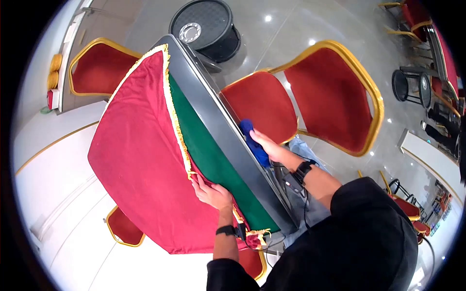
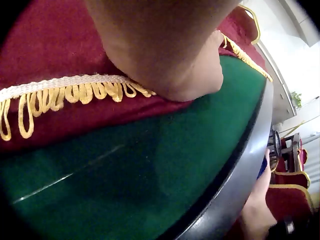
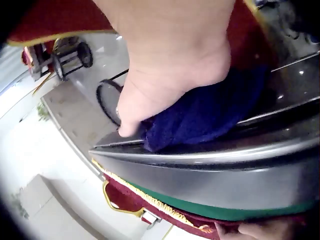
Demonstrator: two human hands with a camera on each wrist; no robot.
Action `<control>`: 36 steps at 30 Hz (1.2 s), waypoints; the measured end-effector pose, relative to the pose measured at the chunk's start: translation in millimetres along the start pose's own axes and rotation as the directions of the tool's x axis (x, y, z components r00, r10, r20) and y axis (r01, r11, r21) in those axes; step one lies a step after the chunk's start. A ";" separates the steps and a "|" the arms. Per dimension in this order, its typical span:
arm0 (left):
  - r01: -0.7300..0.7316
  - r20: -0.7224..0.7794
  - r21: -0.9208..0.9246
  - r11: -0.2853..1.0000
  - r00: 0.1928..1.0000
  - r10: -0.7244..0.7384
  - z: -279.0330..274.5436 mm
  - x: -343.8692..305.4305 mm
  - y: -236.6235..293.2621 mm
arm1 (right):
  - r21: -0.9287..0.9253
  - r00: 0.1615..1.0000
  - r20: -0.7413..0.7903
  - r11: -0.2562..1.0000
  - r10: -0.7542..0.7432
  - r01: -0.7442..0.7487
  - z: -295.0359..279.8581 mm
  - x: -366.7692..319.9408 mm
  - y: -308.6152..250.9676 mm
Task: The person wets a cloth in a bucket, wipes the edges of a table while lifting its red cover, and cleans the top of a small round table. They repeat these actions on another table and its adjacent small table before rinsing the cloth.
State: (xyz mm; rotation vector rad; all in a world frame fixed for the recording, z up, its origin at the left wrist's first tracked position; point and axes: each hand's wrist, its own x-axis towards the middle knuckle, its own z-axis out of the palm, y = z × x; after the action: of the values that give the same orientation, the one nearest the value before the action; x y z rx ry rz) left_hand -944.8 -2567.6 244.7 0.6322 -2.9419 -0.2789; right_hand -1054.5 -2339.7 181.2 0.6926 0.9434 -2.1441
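Observation:
A red tablecloth (image 1: 141, 145) with yellow looped fringe (image 2: 75, 92) lies folded back over the table's green felt top (image 1: 204, 140). My left hand (image 1: 213, 196) grips the cloth by its fringed edge, its fingers bent at the fold. The green felt shows between that edge and the dark grey rim (image 1: 213, 114). My right hand (image 1: 269, 145) holds a dark blue cloth (image 3: 210, 112) against the outer side of the rim. In the right wrist view the thumb points along the rim, and the other fingers are largely hidden by the hand.
A red chair with a gold frame (image 1: 330, 97) stands close against the table beside my right hand. Beyond the table's far end is a round black bin-like stand (image 1: 208, 24) with a metal disc on top. More red chairs (image 1: 104, 68) stand along the other side.

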 end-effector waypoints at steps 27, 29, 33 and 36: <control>-0.056 -0.034 -0.026 0.998 0.998 0.055 2.6 2.4 -4.2 | -0.384 0.969 -0.224 0.923 -0.105 0.011 -16.7 -2.7 43.7; -0.105 -0.113 0.001 0.995 0.988 0.104 4.5 0.0 -10.2 | -0.466 0.963 -0.267 0.873 0.015 -0.143 -70.9 -96.3 128.4; -0.151 -0.171 0.106 0.983 0.971 0.167 -4.2 -7.1 -8.9 | -0.502 0.852 -0.224 0.693 0.473 -0.517 -156.9 -230.5 200.6; -0.170 -0.169 0.126 0.977 0.967 0.190 -22.6 -27.3 -0.3 | -0.512 0.789 -0.233 0.618 0.568 -0.596 -181.7 -253.2 194.3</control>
State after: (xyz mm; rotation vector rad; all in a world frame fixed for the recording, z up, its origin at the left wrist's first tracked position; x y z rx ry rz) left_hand -916.5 -2560.0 264.7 0.3745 -2.8275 -0.0379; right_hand -714.6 -2201.3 166.5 0.6292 1.1161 -1.1796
